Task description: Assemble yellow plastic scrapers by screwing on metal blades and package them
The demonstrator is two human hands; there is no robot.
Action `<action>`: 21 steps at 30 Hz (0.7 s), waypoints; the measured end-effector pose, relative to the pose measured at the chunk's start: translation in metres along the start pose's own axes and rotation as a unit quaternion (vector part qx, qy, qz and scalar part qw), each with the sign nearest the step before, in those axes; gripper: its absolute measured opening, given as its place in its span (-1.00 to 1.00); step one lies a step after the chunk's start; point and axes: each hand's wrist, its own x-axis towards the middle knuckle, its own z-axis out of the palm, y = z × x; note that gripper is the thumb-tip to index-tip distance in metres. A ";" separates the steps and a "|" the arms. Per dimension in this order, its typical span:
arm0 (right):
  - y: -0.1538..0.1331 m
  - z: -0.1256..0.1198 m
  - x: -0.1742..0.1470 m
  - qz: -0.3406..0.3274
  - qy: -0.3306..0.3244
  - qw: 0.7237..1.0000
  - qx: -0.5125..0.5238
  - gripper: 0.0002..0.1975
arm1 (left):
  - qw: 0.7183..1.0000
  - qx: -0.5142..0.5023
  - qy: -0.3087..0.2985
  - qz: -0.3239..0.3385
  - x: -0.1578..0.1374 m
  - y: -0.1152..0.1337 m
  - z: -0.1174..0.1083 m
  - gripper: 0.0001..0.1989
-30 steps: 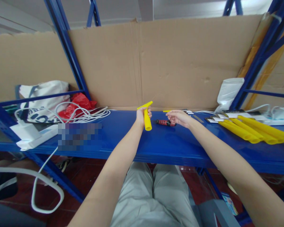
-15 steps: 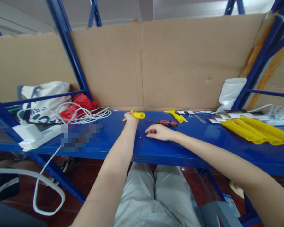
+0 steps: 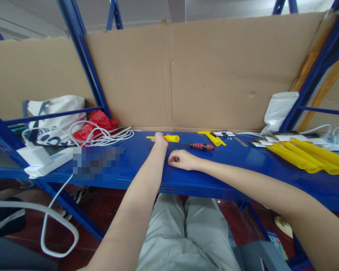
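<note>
Yellow plastic is marking the workpiece: a bright yellow piece with a hollow round tube (image 3: 173,139) is lying across the grip of the left hand (image 3: 159,139), its open end pointing to 3 o'clock and a thin flat edge showing past the hand at 9 o'clock. The left hand is clamping this piece over the blue metal tabletop (image 3: 138,150). The right hand (image 3: 181,160) is sitting apart from it, at its 4 o'clock, fingers curling low by the surface; whether they are pinching anything is not visible. The step in hand appears to be steadying the piece left-handed while the right hand is working near the tabletop. Bringing the hands together would be calling for clearance around the red-and-black-handled screwdriver (image 3: 201,146), which is lying at the right hand's 2 o'clock with its shaft pointing toward the tube. Farther out, a row of yellow plastic tubes (image 3: 302,156) is lying at 3 o'clock. Regarding containers, a white cloth tote bag with dark trim (image 3: 55,130) is standing at the left hand's 9 o'clock, beside a crumpled red plastic bag (image 3: 98,117); a white upright pouch (image 3: 280,110) is leaning at the right hand's 2 o'clock. All three are hiding whatever they may be containing.
</note>
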 end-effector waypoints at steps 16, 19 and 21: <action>0.007 -0.056 -0.010 0.088 -0.062 0.992 -0.073 -0.95 | 0.999 0.034 0.028 0.022 -0.014 -0.001 0.001 -0.31; 0.033 -0.108 -0.019 0.134 0.062 0.988 -0.038 -0.91 | 0.998 0.051 0.018 0.024 -0.017 -0.001 0.002 -0.35; 0.056 -0.144 -0.028 0.203 0.148 0.966 -0.061 -0.86 | 0.997 0.075 0.000 0.030 -0.019 -0.002 0.002 -0.38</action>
